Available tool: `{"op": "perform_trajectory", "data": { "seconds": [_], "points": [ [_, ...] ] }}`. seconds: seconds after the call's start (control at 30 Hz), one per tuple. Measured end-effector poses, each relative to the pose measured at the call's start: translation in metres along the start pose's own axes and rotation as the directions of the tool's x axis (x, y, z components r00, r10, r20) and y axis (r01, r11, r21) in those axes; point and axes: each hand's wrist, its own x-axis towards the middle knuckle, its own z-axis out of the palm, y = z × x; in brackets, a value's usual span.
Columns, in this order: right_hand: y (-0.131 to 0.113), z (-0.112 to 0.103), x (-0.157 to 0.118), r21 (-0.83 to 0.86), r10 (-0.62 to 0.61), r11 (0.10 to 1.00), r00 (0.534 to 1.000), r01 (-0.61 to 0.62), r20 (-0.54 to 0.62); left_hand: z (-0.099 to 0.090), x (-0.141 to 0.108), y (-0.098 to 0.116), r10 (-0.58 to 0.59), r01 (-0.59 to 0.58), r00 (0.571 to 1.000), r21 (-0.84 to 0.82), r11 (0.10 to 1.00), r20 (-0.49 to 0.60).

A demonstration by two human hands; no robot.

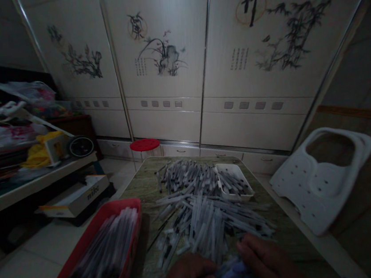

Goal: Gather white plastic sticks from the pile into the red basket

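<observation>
My left hand (187,276) is at the bottom edge, its fingers curled in. Across from it, my right hand (269,261) has thumb and fingers pressed together, a small dark tip showing at them. What either hand holds is too dim to name. Between them lies a crumpled bluish-white thing (233,276). Just beyond is a heap of clear pen barrels (207,225), with a pile of pen caps (189,174) behind it. A red basket (138,233) of assembled-looking pens (107,246) stands to the left. The white tray (223,188) holds more small dark-and-clear parts.
All this lies on a greenish table (137,184). A red stool (144,144) stands past its far edge. A white plastic folding seat (324,181) leans at the right. On the left are a cluttered bench (36,182) and a shoebox (78,196). Wardrobe doors (166,87) close the back.
</observation>
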Motion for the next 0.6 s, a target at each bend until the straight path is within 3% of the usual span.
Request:
{"op": "perform_trajectory", "data": {
  "seconds": [0.17,0.3,0.47,0.6],
  "points": [
    [-0.005,-0.005,-0.002,0.073,0.005,0.997,0.999,-0.008,0.048,-0.003,-0.001,0.002,-0.028,0.028,0.999,0.005,1.0,0.018],
    [0.0,-0.006,-0.001,-0.018,-0.03,0.999,0.995,0.032,0.091,0.001,0.0,-0.004,0.006,-0.006,1.0,0.042,0.999,0.016],
    [0.011,0.006,0.003,-0.117,-0.028,0.993,0.999,0.03,0.019,0.011,0.002,-0.018,0.101,-0.097,0.994,0.087,0.992,-0.042],
    [0.008,0.006,-0.001,-0.013,-0.011,1.0,1.0,0.011,-0.013,0.005,0.001,-0.009,0.036,-0.035,0.999,0.034,0.999,-0.021]
  ]
}}
